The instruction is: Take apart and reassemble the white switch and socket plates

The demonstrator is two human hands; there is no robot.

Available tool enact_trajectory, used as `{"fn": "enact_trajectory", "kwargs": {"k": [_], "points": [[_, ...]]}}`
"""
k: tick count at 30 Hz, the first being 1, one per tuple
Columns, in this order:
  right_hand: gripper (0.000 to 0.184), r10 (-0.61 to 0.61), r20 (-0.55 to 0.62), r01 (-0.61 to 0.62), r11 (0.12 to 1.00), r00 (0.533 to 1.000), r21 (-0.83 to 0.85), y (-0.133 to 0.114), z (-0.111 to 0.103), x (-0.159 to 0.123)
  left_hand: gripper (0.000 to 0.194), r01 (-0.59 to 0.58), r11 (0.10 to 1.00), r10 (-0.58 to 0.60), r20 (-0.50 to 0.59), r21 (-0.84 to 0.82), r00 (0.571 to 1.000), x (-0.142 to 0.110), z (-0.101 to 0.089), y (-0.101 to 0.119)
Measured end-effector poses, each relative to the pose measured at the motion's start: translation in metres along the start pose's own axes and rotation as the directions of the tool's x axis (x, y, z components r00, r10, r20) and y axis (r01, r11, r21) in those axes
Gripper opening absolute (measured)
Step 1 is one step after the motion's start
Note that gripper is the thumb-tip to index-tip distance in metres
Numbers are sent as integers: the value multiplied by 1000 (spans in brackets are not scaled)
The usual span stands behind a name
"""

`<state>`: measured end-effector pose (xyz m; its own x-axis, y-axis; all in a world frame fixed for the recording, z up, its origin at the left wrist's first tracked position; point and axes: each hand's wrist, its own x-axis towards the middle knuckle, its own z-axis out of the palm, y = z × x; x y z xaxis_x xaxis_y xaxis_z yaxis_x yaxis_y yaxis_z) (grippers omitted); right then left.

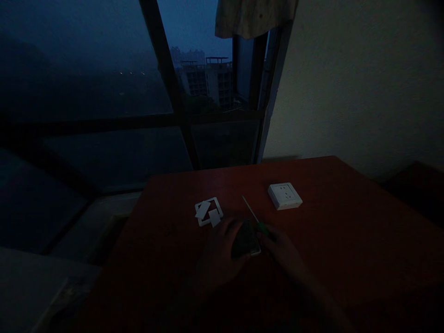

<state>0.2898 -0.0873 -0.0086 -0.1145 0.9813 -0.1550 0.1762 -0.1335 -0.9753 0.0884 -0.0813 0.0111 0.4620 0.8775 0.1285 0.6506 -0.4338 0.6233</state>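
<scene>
My left hand (222, 254) is closed around a dark, boxy piece (245, 240) with a pale lower edge, probably part of a wall switch or socket, though the dim light hides its details. In my right hand (282, 247) is a screwdriver (262, 228) with a green handle; its thin metal shaft points away from me and to the left. Just beyond my left hand lies a white square frame (218, 205), with two flat white plates (203, 210) resting across it. A white wall socket (285, 196) on a box sits farther back on the right.
Everything rests on a reddish-brown table (333, 203). Its far edge meets a dark-framed window (183, 115) and a pale wall (347, 83). A short curtain (255, 18) hangs above. The room is very dim.
</scene>
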Motion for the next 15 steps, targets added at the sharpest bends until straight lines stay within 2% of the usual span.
{"fn": "enact_trajectory", "kwargs": {"k": [7, 15], "points": [[35, 9, -22, -9, 1000, 1000, -22, 0, 1, -1, 72, -32, 999, 32, 14, -11, 999, -1, -2, 0], [35, -33, -12, 33, 999, 999, -34, 3, 1, 2, 67, -73, 997, 72, -20, -27, 997, -1, -3, -2]]}}
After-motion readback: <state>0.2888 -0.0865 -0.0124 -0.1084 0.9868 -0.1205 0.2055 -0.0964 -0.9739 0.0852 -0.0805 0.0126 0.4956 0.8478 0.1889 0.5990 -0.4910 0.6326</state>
